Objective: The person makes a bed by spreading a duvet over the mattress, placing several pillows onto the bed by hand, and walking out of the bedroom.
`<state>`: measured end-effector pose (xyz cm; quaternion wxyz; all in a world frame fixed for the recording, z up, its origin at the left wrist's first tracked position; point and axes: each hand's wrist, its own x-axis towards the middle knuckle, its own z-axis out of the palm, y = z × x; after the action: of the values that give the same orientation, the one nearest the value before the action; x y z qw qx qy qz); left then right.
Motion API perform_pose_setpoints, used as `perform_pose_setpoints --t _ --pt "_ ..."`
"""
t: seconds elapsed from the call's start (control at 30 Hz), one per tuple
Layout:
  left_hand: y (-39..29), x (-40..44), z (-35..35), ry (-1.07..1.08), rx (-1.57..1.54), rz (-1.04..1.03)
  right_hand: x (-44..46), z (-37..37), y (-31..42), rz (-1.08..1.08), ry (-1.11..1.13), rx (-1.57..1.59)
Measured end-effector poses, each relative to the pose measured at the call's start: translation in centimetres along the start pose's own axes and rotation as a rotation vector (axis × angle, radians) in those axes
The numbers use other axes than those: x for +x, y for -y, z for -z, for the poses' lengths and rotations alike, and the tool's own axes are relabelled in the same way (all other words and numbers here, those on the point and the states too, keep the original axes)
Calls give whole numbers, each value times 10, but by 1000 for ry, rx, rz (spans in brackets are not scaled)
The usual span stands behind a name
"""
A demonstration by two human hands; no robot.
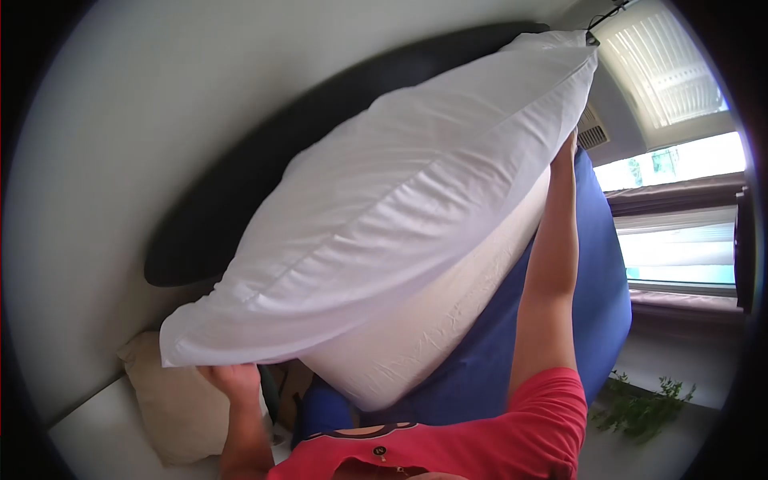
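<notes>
- Between the left grip and right grip: white pillow, apparently being supported along its edge.
- Left grip: closed on the edge; right: fingers hidden, closure cannot be told.
- Shifting it likely calls for both grips together.
- Beside left grip: beige cushion; beyond both, dark headboard, possibly obstructing.

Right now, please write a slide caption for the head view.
Left hand and right hand hold a white pillow before a dark headboard.
</notes>
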<state>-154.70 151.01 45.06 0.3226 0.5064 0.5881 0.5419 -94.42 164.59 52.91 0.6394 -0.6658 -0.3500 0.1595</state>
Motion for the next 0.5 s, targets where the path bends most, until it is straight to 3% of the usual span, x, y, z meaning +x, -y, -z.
perform_pose_setpoints --t 0.07,0.13,0.2,0.23,0.27,0.33,0.37,0.4,0.47,0.5 --pt "13 7 -16 -75 45 -72 24 -4 -18 -35 -32 78" --pt "39 24 -18 -1 499 -428 39 -3 -50 -114 -57 49" --pt "28 37 -34 46 71 -13 39 2 -70 -229 -46 -130" --pt "8 39 -45 -40 -198 197 43 3 -69 -285 -82 -31" --pt "-5 37 -53 -30 -256 200 44 0 -59 -339 -118 67" --pt "-19 34 -63 -9 -375 208 47 -21 -24 -401 -65 -45" --pt "-18 34 -58 87 -220 113 47 -28 -11 -430 -39 -102" --pt "-25 30 -57 86 97 -130 68 -34 -40 -77 -97 -541" --pt "-45 22 -58 74 730 -614 70 -42 -13 167 -86 -1096" --pt "-37 17 -60 9 670 -577 65 -48 -1 163 -149 -1040"
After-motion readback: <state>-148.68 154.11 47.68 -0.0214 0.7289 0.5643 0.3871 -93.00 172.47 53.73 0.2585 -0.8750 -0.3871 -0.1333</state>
